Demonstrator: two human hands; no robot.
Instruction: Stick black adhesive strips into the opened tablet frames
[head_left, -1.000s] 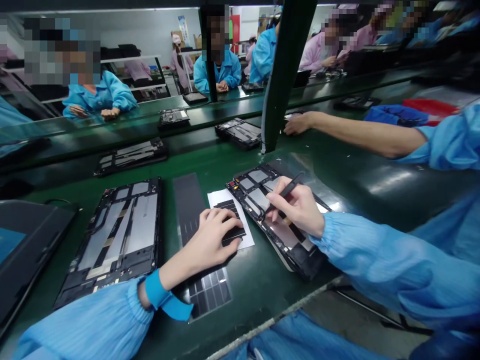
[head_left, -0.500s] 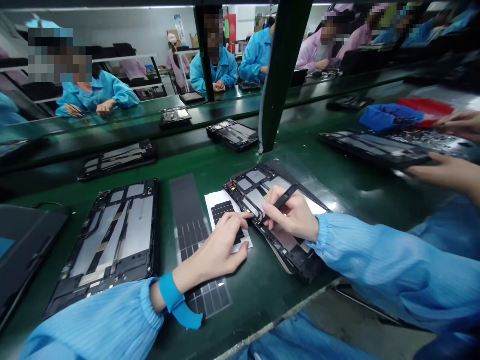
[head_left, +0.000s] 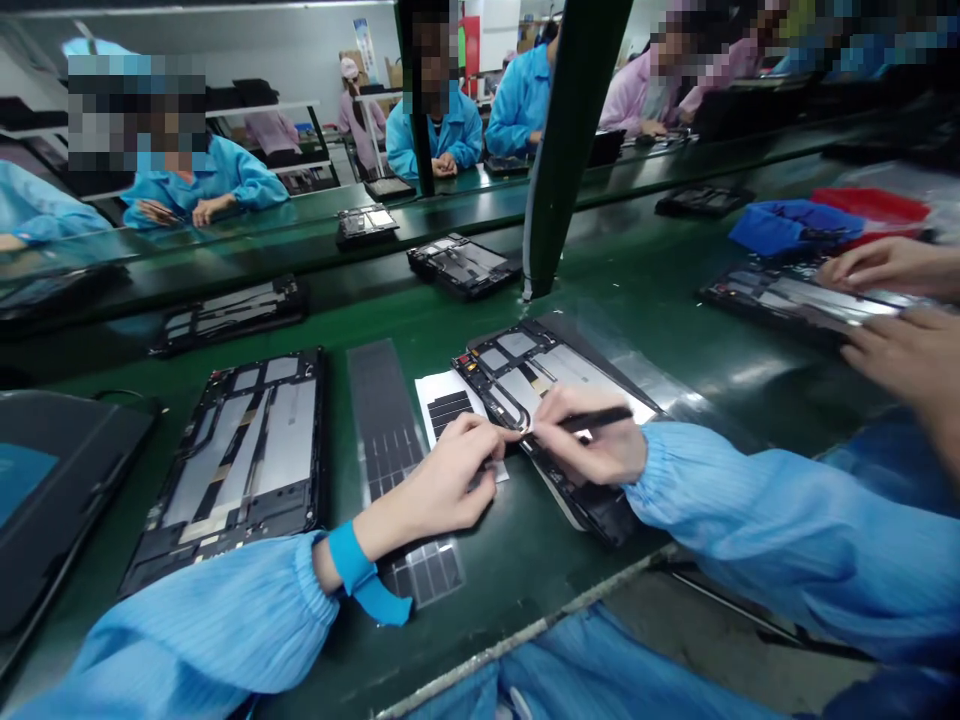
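An opened tablet [head_left: 517, 345] with its inner parts showing lies slantwise in front of me. My right hand [head_left: 589, 435] is closed on black tweezers [head_left: 600, 418], whose tip end is at a black cable near the tablet's left edge. From the left, my left hand [head_left: 457, 475] reaches with its index finger to the same spot, almost meeting the right fingertips. Its thumb stands apart and the other fingers are curled; I see nothing in it. Under that hand are a white sheet with black strips [head_left: 450, 405] and a clear sheet of dark adhesive pieces [head_left: 386, 420].
A second opened tablet [head_left: 240, 450] lies left, beside a dark device [head_left: 60, 470]. More tablets lie on the ledge behind. A green post [head_left: 570, 150] rises past the bench. At right, a co-worker's hands [head_left: 900, 330] work by a blue bin [head_left: 795, 228] and red bin [head_left: 874, 210].
My right hand has tipped the tweezers flatter and drawn closer to my left index fingertip at the tablet's edge. The co-worker's hands at right have moved over their tablet. The view has shifted slightly.
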